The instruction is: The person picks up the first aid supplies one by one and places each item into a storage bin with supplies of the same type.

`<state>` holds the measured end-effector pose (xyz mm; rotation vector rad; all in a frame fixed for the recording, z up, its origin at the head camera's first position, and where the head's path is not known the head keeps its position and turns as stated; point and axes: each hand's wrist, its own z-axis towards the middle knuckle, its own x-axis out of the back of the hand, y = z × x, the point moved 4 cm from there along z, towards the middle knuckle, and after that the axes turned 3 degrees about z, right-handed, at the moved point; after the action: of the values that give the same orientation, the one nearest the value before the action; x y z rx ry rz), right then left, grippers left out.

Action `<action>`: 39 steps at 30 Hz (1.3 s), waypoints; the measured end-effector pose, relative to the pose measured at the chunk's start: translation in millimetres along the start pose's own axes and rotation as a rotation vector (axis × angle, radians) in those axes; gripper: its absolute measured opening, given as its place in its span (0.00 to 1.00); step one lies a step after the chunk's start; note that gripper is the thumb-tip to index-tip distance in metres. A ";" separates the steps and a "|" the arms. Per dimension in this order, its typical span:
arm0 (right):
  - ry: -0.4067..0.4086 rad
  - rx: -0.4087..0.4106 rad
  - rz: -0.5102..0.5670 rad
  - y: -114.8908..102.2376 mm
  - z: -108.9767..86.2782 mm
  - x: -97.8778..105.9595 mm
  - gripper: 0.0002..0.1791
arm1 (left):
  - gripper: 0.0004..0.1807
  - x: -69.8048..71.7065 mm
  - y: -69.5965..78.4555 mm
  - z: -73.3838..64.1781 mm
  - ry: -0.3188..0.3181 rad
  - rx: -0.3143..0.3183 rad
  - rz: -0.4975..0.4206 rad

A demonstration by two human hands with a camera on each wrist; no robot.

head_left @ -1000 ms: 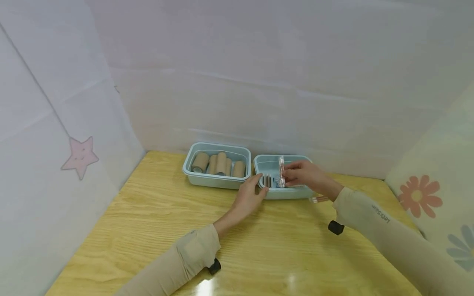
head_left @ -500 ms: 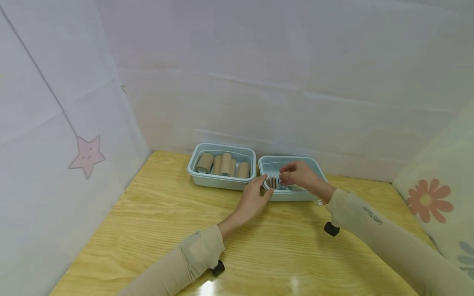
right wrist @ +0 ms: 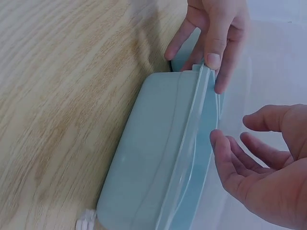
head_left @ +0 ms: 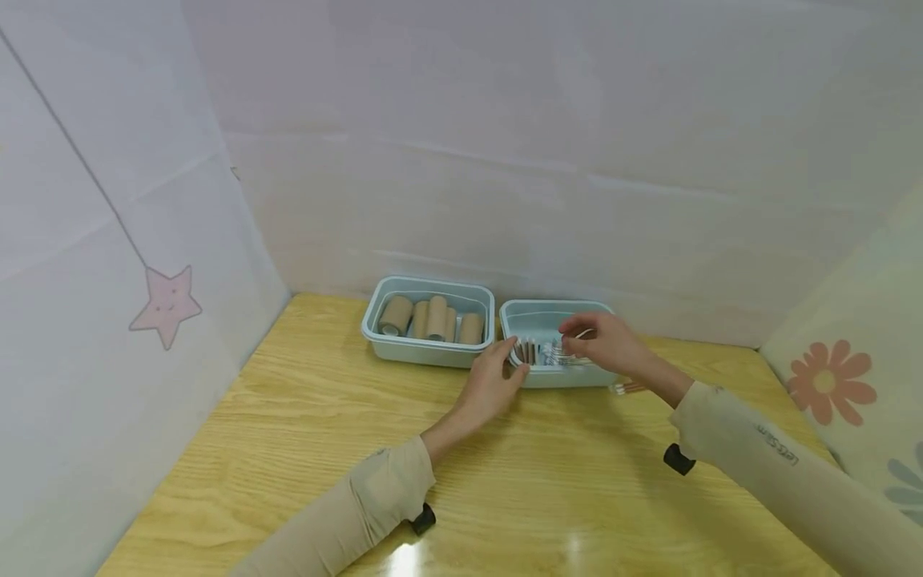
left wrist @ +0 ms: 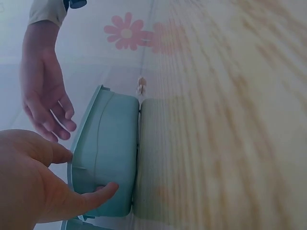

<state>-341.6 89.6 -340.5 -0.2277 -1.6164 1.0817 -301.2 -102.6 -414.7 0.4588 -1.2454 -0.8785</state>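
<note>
My left hand (head_left: 492,381) holds the near-left corner of the right-hand light-blue bin (head_left: 570,378), with fingers at the rim and the thumb along the outer front wall. Above the same bin my right hand (head_left: 606,344) hovers, its fingers loosely bent and nothing between them. In the right wrist view a gap shows between that hand's thumb (right wrist: 264,118) and fingertips. Inside the bin, several slim brown-and-white packs (head_left: 527,351) stand in a row at the left. Beside them lies a clear-wrapped pack of thin white-tipped sticks (head_left: 555,353), partly hidden by the right hand.
Left of it stands a second light-blue bin (head_left: 411,353) with several tan rolls (head_left: 436,317). Another clear-wrapped pack of white-tipped brown sticks (head_left: 626,388) lies on the wooden table (head_left: 519,481), just outside the right-hand bin. A fabric backdrop (head_left: 461,160) rises behind both bins.
The clear-wrapped pack that my right hand held upright has been let go into the right-hand bin. My right hand has then lifted slightly and drawn right. The left hand keeps its place.
</note>
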 end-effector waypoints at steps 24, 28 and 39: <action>0.213 0.025 -0.161 28.0 -91.3 52.1 0.16 | 0.30 8.2 5.1 7.2 0.010 -0.035 -0.027; 0.223 -0.048 -0.161 44.5 -107.6 62.5 0.17 | 0.30 6.4 5.3 5.4 -0.005 -0.035 -0.034; 0.116 -0.166 0.045 124.5 -119.6 62.9 0.17 | 0.31 0.2 -0.8 -2.4 -0.030 -0.011 -0.016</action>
<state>-309.5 262.2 -394.7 -0.4308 -1.6035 0.9515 -299.2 -103.5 -415.8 0.4493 -1.2654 -0.9084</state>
